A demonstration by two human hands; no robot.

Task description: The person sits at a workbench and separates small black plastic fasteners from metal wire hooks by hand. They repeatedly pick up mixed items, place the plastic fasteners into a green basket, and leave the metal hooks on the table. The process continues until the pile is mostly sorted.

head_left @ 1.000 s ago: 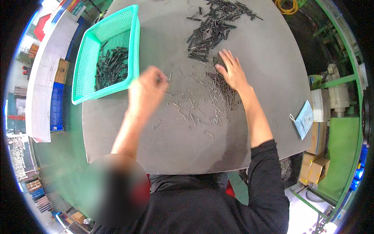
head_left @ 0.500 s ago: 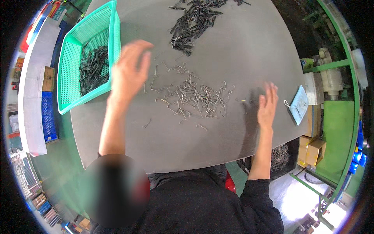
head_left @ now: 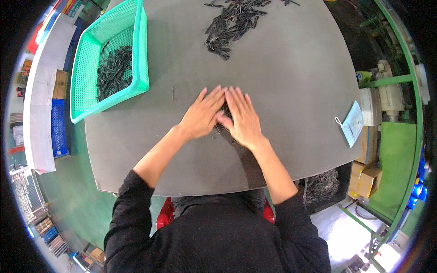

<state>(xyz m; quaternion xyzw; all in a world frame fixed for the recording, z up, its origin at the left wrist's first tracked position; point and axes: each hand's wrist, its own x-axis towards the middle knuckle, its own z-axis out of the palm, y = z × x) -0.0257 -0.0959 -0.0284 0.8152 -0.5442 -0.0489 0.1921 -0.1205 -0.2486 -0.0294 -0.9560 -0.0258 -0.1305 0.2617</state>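
Over the middle of the table, my left hand (head_left: 201, 116) and my right hand (head_left: 243, 118) lie flat with fingers stretched out, their fingertips close together. Beneath and between them is a heap of small bent wire hooks (head_left: 217, 132), mostly hidden by my palms. Neither hand grips anything that I can see. One stray wire hook (head_left: 173, 93) lies apart, to the left of my left hand. Beyond my fingers, a spread of thin black pieces (head_left: 232, 27) with some wire among them rests on the far part of the table.
At the far left a green plastic basket (head_left: 142, 63) holds many similar black pieces. A light-blue face mask (head_left: 352, 123) lies near the right edge of the grey table (head_left: 300, 132). Below that edge stands a dark crate of wire pieces (head_left: 322, 185), next to cardboard boxes (head_left: 368, 179).
Both hands have come inward from left and right to the middle. The wire hooks, spread out before, are now drawn together under them; one hook lies off to the left.
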